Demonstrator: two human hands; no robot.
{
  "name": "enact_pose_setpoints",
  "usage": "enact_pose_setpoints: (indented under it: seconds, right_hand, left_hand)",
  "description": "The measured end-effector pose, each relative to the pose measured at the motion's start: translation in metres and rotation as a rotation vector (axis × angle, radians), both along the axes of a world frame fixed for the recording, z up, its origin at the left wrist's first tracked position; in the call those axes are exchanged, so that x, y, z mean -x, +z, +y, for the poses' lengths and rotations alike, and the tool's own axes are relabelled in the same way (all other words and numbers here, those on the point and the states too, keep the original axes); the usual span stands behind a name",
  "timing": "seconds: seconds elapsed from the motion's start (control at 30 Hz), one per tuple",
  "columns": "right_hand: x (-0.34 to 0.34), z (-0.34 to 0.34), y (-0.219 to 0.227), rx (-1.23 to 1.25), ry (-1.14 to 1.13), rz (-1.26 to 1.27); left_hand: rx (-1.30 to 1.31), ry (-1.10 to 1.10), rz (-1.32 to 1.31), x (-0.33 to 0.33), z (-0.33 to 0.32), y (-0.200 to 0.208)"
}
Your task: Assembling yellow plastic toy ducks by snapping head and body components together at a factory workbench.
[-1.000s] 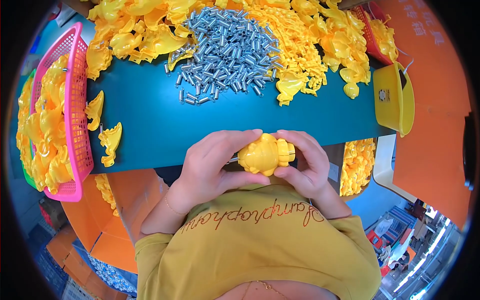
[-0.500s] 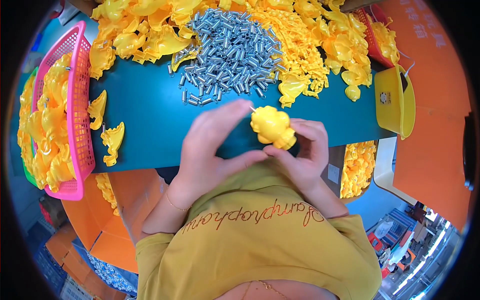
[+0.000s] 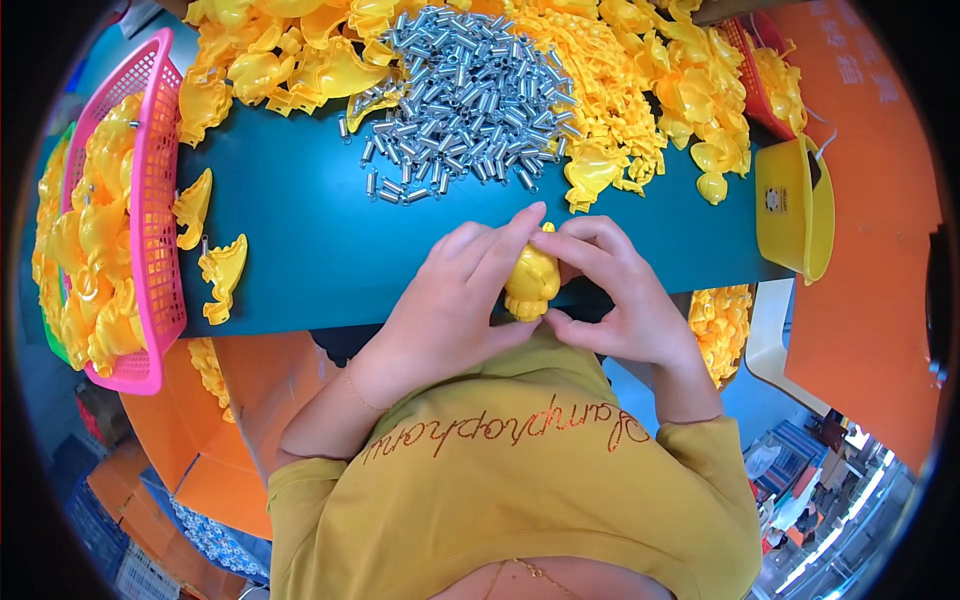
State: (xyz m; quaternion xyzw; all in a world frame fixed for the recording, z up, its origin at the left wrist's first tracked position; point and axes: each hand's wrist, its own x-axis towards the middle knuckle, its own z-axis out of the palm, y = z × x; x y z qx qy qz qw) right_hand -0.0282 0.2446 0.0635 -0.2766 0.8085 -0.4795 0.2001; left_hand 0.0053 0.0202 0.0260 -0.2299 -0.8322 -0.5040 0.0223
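A glossy yellow plastic figure (image 3: 532,280), rounded and small, sits between both hands just above the table's near edge. From the left side, my left hand (image 3: 468,275) closes on it, fingers across its top and thumb near its base. My right hand (image 3: 612,290) grips it from the other side, with fingers at the upper edge and thumb by the lower end. The fingers cover part of the figure's sides. Beyond the hands, a heap of metal springs (image 3: 470,105) lies on the dark green table (image 3: 300,220).
Yellow plastic shells (image 3: 300,70) and small yellow pieces (image 3: 610,100) are piled at the back. A pink basket (image 3: 158,220) of yellow parts stands left, with two loose parts (image 3: 222,275) beside it. At right are a yellow bin (image 3: 795,210) and a red basket (image 3: 750,75).
My left hand has come right, from beside the figure to closing on it. The figure has been turned more upright, and my right hand has shifted its grip.
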Motion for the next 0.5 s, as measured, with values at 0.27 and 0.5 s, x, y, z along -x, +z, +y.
enact_pose_setpoints:
  seconds: [0.27,0.5]
  right_hand:
    - [0.0050,-0.0020,0.0071,-0.109,0.102,0.138]
    - [0.0005,-0.0032,0.0020,-0.146,0.052,0.275]
  left_hand:
    - [-0.016,-0.052,-0.087,0.0050,-0.0025,0.0012]
    - [0.033,-0.045,-0.033,0.0069,-0.0016,0.0014]
